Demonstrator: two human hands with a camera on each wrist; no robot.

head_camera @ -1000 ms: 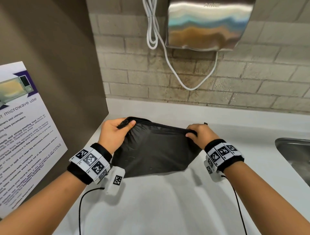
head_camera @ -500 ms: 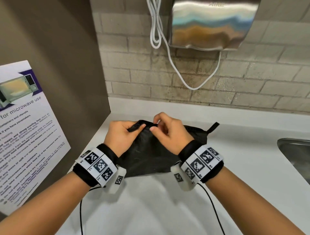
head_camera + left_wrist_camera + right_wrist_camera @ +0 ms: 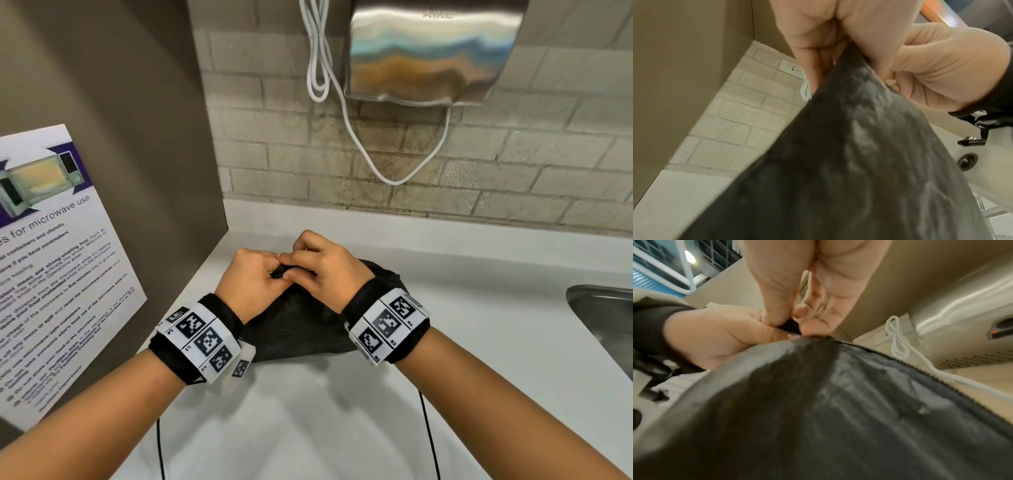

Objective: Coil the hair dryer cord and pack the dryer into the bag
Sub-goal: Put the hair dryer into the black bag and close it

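Note:
A black fabric bag (image 3: 301, 329) lies on the white counter (image 3: 479, 325), bulging upward in the left wrist view (image 3: 838, 162) and the right wrist view (image 3: 818, 418). My left hand (image 3: 250, 277) grips the bag's top left corner, fingers curled round the fabric (image 3: 828, 40). My right hand (image 3: 318, 263) is pressed against it and pinches the small black zipper pull (image 3: 790, 326) between thumb and fingertips. The zipper teeth (image 3: 900, 363) run off to the right along the bag's top edge. No hair dryer or dryer cord shows in any view.
A steel hand dryer (image 3: 428, 51) hangs on the brick wall with a white cable (image 3: 342, 102) looping below it. A steel sink (image 3: 603, 318) is set in the counter at the right. A brown partition (image 3: 154, 137) with a microwave poster (image 3: 51, 257) closes the left side.
My right hand has slid left along the bag's top edge, from its right end to meet my left hand. The bag has bunched up under both hands.

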